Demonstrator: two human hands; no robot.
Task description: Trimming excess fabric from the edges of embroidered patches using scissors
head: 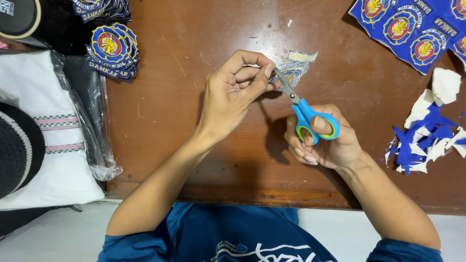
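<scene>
Brown wooden table (204, 145), scuffed and lit from above. Left hand (233, 97) raised over it, fingertips pinched narrow on an embroidered patch (291, 73), seen from its pale back side, near the middle of the tabletop's far half. Right hand (325, 143) closed through the loops of blue-handled scissors (303, 114), blades slightly parted at the patch's edge.

Patch probably light, thin and floppy: cloth with stitched thread, likely stiffened a little by backing, prone to bending or twisting if pinched far from the cut. Best held close beside the blades, on the embroidered body rather than the loose margin, thumb and forefinger clear of the cutting line. Not fragile, but easy to nick the border.

Round about: stack of finished blue round patches (112, 51) at upper left, uncut sheet of the same badges (412, 26) at upper right, white and blue offcuts (427, 131) at right, folded white cloth in plastic wrap (48, 131) at left.
</scene>
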